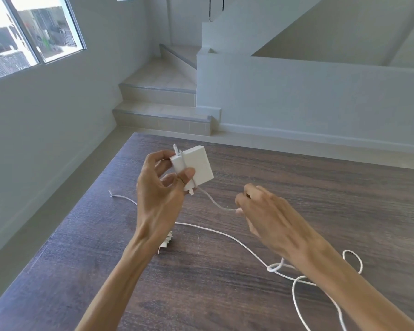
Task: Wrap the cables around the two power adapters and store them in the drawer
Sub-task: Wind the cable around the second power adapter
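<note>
Head view: the left hand (161, 187) holds a white power adapter (194, 164) up above the far left part of the dark wood table (320, 182), fingers curled behind the block and the thumb pressing a turn of its white cable (216, 203) against the front face. A folded plug prong sticks out below the thumb, and a cable clip or connector shows at the adapter's top left corner. From the adapter the cable runs down and right to the right hand (265, 216), which pinches it between curled fingertips just above the table's middle. The slack (304, 280) goes on along the table toward the near right edge, lying there in several loose loops and passing under the right forearm. A second white adapter (166, 242) lies on the table under the left wrist, mostly hidden; a separate cable end (122, 197) lies near the left edge. Beyond the far edge are tiled stairs (158, 91) and a window (31, 32).
</note>
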